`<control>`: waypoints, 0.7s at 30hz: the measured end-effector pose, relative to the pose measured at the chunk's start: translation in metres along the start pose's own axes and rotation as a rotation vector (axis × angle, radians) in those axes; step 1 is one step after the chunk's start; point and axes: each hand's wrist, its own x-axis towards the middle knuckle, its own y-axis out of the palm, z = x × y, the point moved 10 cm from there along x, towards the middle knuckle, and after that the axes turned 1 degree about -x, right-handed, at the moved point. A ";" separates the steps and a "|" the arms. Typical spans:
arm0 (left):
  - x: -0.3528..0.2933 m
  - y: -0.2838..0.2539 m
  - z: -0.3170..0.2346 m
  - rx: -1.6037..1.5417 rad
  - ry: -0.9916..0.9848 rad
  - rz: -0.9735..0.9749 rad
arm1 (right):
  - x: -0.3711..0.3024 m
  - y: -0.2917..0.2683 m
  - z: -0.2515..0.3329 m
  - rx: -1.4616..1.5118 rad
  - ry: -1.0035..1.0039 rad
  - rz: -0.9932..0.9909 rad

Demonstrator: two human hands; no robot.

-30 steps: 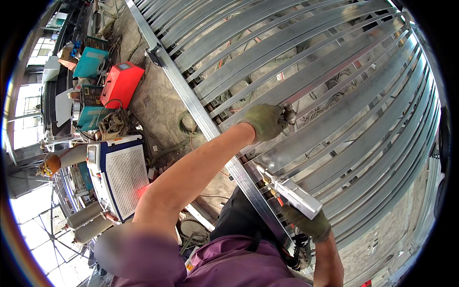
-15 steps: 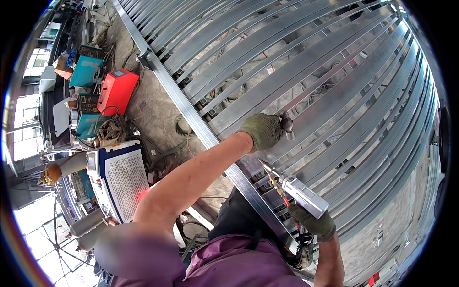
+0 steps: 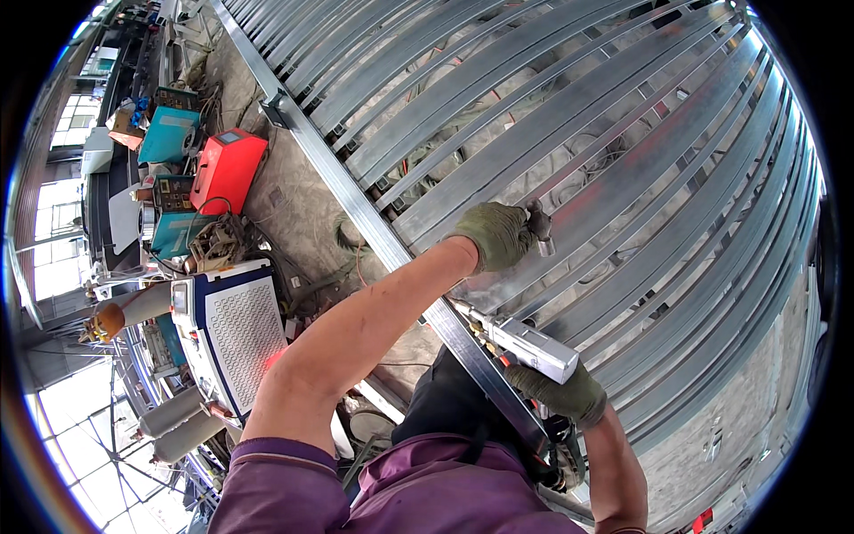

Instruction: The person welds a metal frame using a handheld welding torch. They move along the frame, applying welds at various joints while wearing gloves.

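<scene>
My left hand (image 3: 491,237), in an olive work glove, is closed around a hammer with a dark metal head (image 3: 540,226). It hovers over or rests against the flat grey metal bars (image 3: 463,194); which of the two, I cannot tell. In my gloved right hand (image 3: 569,395) is a silver handheld welding gun (image 3: 536,350), gripped below its boxy body. The gun's narrow nozzle points left, close to where the bars meet the long metal side rail (image 3: 382,237). Most of the gun's grip is hidden by the glove and the body.
A red machine (image 3: 229,171) and teal power units (image 3: 169,133) stand on the floor at left. Nearer is a white-and-blue cabinet (image 3: 238,334) with a perforated panel. Gas cylinders (image 3: 173,414) lie beyond it. Cables run across the concrete, also under the bars.
My right hand has moved left with the welding gun, bringing its nozzle to the side rail. My left hand keeps the hammer in nearly the same place.
</scene>
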 end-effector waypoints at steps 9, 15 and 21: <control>0.000 -0.004 -0.004 -0.005 -0.020 0.031 | 0.010 0.004 0.000 0.001 0.084 0.035; 0.004 0.000 0.002 0.048 -0.049 0.054 | 0.013 0.004 -0.003 0.014 0.070 0.034; 0.006 0.003 0.005 0.058 -0.049 0.058 | 0.015 0.005 -0.001 0.000 0.059 0.068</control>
